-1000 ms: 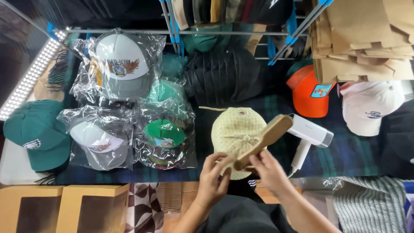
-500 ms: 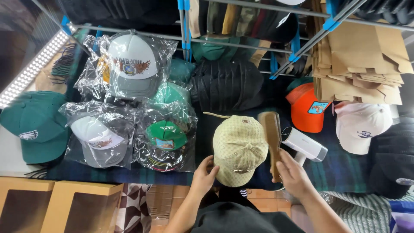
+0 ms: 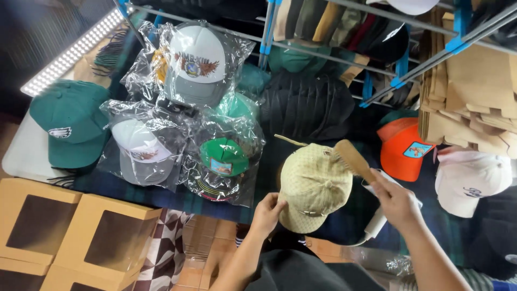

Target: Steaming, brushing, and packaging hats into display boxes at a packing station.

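A pale yellow-green cap [image 3: 312,183] lies on the dark plaid table cover [image 3: 129,188] just in front of me. My left hand [image 3: 267,212] pinches its near-left edge. My right hand [image 3: 396,200] is closed on the handle of a wooden brush [image 3: 353,159], whose head rests against the cap's upper right side. A white handheld appliance [image 3: 377,223] lies partly hidden under my right hand and wrist.
Caps in clear plastic bags [image 3: 194,64] are piled at the left, beside a dark green cap [image 3: 70,126]. An orange cap [image 3: 404,151] and a white cap [image 3: 468,180] lie at the right. Flat cardboard [image 3: 474,97] is stacked at the far right. Brown window boxes [image 3: 70,237] stand at the lower left.
My right hand has swung the brush from upright beside the cap down onto the cap's upper right side. My left hand stays at the cap's near edge.
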